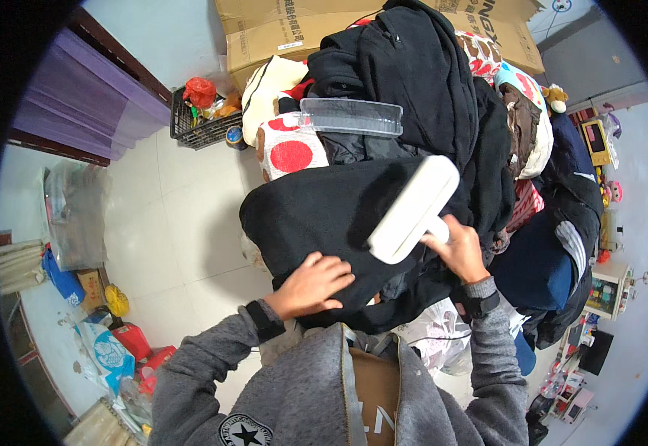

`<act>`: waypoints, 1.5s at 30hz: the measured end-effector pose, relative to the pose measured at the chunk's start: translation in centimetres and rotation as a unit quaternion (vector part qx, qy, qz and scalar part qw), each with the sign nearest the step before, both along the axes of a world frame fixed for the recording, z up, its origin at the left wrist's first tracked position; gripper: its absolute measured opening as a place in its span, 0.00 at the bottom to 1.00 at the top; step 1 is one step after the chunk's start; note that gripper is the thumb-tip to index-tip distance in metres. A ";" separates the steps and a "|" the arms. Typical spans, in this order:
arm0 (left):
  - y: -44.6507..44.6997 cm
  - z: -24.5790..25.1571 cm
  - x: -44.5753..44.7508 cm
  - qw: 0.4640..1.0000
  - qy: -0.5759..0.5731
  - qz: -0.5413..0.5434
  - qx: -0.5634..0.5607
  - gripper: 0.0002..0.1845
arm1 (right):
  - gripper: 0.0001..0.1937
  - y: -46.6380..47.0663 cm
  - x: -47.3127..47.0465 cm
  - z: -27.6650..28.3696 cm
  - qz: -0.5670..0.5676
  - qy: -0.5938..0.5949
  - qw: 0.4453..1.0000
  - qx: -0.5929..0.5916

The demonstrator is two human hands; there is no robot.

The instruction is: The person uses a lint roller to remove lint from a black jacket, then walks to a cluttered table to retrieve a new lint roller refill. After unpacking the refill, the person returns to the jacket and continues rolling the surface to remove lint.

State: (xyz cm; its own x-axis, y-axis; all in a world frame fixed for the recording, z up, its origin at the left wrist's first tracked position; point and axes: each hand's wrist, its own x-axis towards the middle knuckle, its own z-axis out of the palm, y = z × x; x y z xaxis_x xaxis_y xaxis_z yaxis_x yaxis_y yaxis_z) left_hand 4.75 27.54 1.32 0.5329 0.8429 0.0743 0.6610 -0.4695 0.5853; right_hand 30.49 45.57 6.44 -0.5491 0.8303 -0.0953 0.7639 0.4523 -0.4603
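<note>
My right hand (460, 248) grips the handle of a white lint remover (416, 209), its wide head tilted above a black garment (301, 206). My left hand (315, 284) lies palm down on the near left part of that black fabric, fingers spread, holding nothing. Beyond the garment, a clear plastic tray-like cover (351, 117) rests on the clothes. Another black garment, a jacket or hooded top (413, 72), is heaped behind and to the right of it. Whether the lint remover's underside touches the cloth cannot be told.
Large cardboard (262, 50) stands behind the pile. A cushion with red dots (292, 156) and a cream one (268, 89) lie at its left. A black plastic crate (206, 131) sits on the tiled floor. Dark blue fabric (536, 267) and a plastic bag (438, 334) are at the right.
</note>
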 end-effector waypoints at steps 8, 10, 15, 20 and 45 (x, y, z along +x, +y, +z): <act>-3.3 -2.9 0.3 0.996 -0.086 0.018 -0.030 0.12 | 0.27 0.0 -8.2 -1.6 0.308 -0.029 0.950 0.030; -4.1 -3.1 0.1 0.995 -0.096 0.027 -0.020 0.11 | 0.29 1.0 -7.8 -3.1 0.321 -0.057 0.945 0.011; -5.4 -3.9 0.5 0.982 -0.176 0.071 0.000 0.09 | 0.32 4.9 0.8 -3.5 0.240 -0.312 0.919 -0.002; -6.9 -3.8 1.7 0.983 -0.174 0.037 -0.043 0.06 | 0.31 2.1 -2.1 -1.4 0.267 -0.113 0.957 -0.011; -7.7 -4.7 1.6 0.987 -0.161 0.003 -0.014 0.13 | 0.23 -9.5 -9.6 -3.6 -0.004 0.033 0.986 -0.163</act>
State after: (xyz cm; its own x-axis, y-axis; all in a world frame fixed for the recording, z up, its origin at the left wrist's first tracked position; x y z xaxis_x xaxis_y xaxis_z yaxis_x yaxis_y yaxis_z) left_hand 6.36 19.80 -3.40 0.4800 0.8506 0.2146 0.4423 -0.4459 0.7782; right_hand 20.91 36.04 2.80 -0.5573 0.7654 -0.3218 0.7299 0.2668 -0.6294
